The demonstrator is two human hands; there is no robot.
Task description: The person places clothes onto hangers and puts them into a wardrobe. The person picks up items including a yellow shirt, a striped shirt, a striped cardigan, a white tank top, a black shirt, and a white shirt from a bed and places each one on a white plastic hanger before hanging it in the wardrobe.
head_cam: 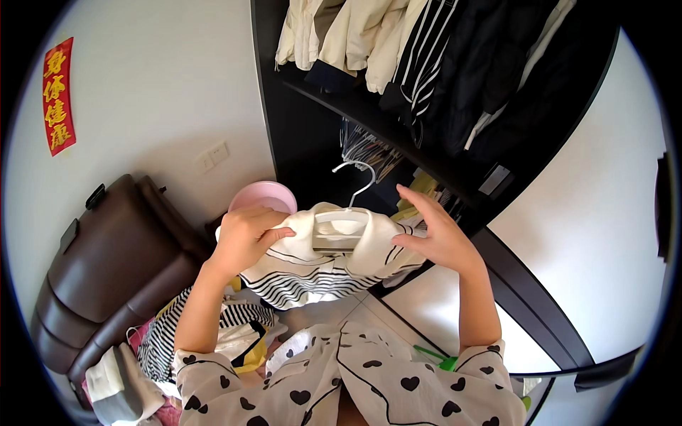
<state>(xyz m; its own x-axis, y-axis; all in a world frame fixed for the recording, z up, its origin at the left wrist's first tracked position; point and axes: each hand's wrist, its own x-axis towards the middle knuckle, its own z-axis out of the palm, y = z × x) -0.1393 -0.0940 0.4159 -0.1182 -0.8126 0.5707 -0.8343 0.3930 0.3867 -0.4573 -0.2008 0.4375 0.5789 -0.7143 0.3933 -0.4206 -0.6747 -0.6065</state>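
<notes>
A white collared knit top with black stripes hangs in front of me on a white hanger. The hanger's metal hook rises out of the neck opening, and its white bar shows between the two collar flaps. My left hand pinches the garment at its left shoulder, thumb on top and fingers curled over the edge. At the opposite shoulder, my right hand has thumb and fingers spread apart, the thumb close to the collar. Whether that thumb touches the fabric I cannot tell.
A black wardrobe ahead holds hanging clothes above and several bare hangers below. A pink basin stands left of it. A brown leather sofa and piled clothes lie left. White wardrobe doors are right.
</notes>
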